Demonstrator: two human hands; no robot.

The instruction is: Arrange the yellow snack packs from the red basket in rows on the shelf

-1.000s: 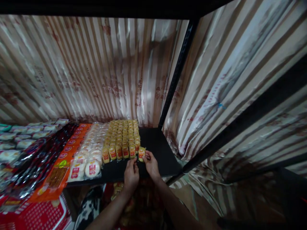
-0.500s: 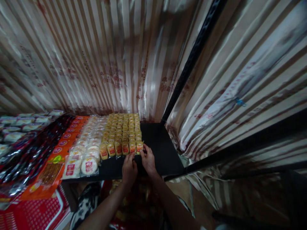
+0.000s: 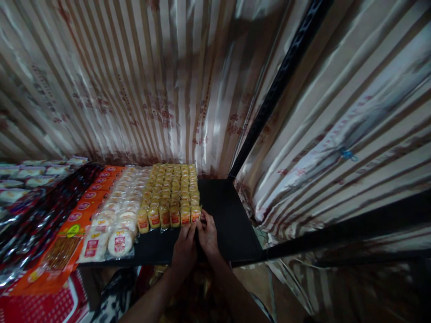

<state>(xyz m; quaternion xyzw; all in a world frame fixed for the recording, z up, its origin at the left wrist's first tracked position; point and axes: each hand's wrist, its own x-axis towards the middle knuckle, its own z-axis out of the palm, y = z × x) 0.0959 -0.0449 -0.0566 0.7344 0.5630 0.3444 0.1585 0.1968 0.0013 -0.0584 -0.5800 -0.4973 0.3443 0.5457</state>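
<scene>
Small yellow wrapped cakes [image 3: 174,216] stand in several tight rows on a black shelf [image 3: 222,215], with red labels on the front ones. My right hand [image 3: 208,234] is closed at the front right corner, its thumb and index finger against the end cake [image 3: 195,214]. Beside it, my left hand [image 3: 184,249] has its fingers bent and pressed together just below the front cakes, by the second cake from the right [image 3: 185,216]. Whatever those left fingers grip is hidden.
Left of the cakes lie clear packs of round white crackers [image 3: 120,242], orange snack packs [image 3: 60,255] and dark shiny packets [image 3: 43,215]. A red basket [image 3: 43,303] is below. A black metal post [image 3: 269,107] rises at the shelf's back right corner, before striped sheeting [image 3: 182,80].
The view has shifted slightly, so the shelf and goods appear a little lower. Both hands stay at the front right cakes, with the left fingers slightly straighter.
</scene>
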